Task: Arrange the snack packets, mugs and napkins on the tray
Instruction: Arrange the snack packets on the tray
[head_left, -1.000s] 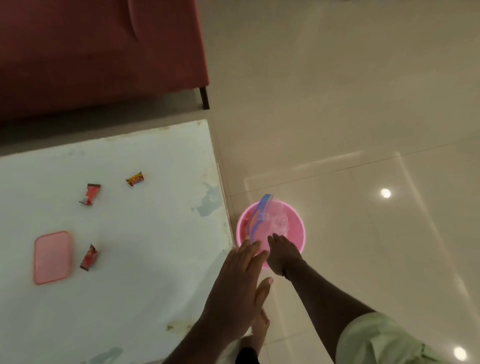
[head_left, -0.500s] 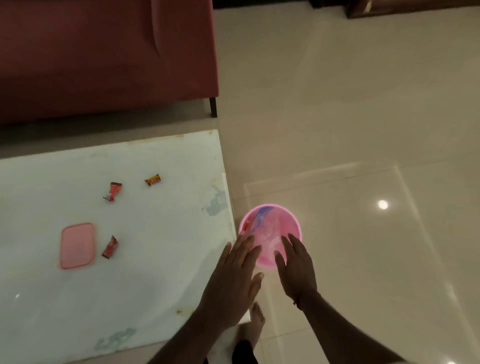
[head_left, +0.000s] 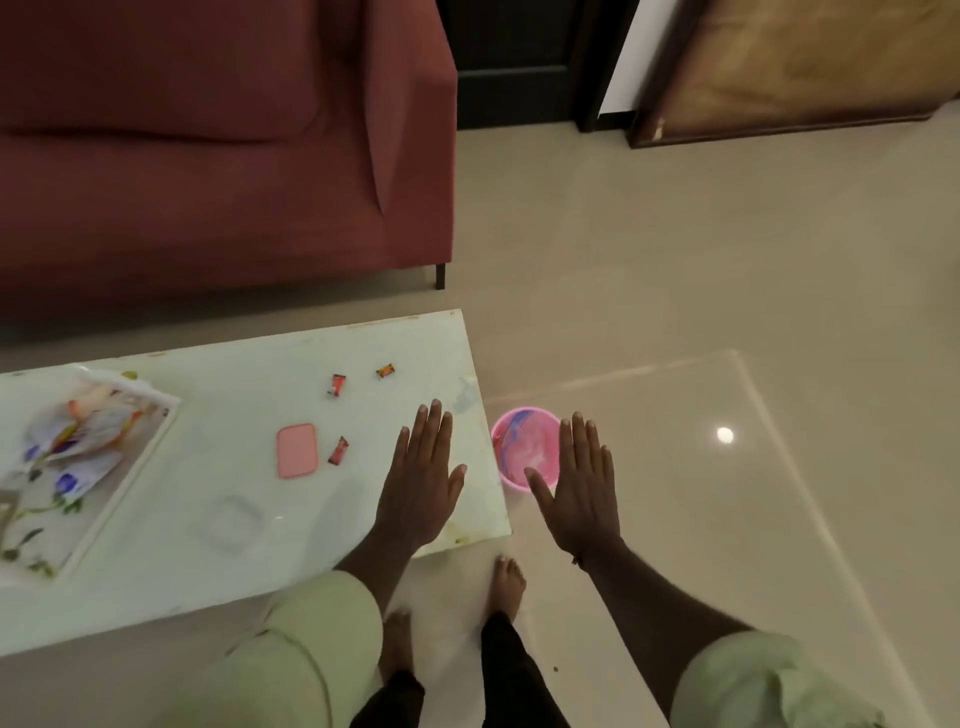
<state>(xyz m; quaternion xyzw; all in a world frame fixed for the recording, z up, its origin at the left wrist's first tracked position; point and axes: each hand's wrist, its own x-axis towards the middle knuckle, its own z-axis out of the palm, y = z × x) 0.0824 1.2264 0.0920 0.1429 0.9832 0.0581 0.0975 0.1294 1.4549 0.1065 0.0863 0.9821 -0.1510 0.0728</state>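
Both hands were spread flat and empty: the left hand (head_left: 421, 478) over the tabletop (head_left: 218, 551), the right hand (head_left: 579, 486) above the bucket (head_left: 511, 441). The tray (head_left: 130, 467) held packets (head_left: 72, 441) at far left.

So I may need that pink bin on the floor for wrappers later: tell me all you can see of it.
The pink bin is a small round bucket, plastic by its look, standing upright and open on the tiled floor just off the right end of the white table. Inside lies crumpled wrapping with a blue-purple streak near the far rim. The right hand, flat and open, hovers over its right side and hides that part; nothing visibly touches it.
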